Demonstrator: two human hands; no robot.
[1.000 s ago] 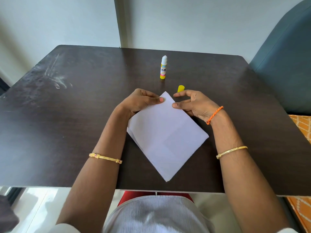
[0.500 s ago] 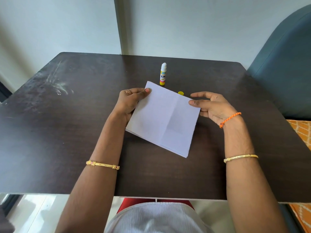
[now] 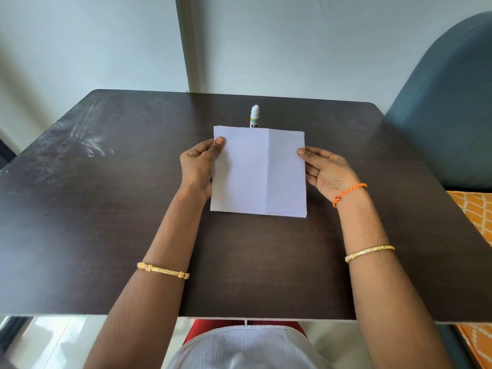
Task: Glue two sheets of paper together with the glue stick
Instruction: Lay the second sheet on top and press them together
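Observation:
White paper (image 3: 259, 171), with a vertical crease down its middle, is held up above the dark table (image 3: 106, 209), tilted toward me. My left hand (image 3: 198, 166) pinches its left edge, thumb on the front. My right hand (image 3: 326, 170) holds the right edge, thumb on the front and fingers behind. I cannot tell whether this is one sheet or two stacked. The uncapped glue stick (image 3: 254, 115) stands upright behind the paper; only its white tip and part of the label show. Its yellow cap is hidden behind the paper.
A blue-grey padded chair (image 3: 447, 107) stands at the table's right side. An orange patterned fabric (image 3: 476, 214) lies below it. Pale scuff marks (image 3: 87, 139) cross the table's far left. The wall runs close behind the far edge.
Both hands lifted the paper off the table and turned it from a diamond to square-on. It now covers the yellow cap and the glue stick's lower part.

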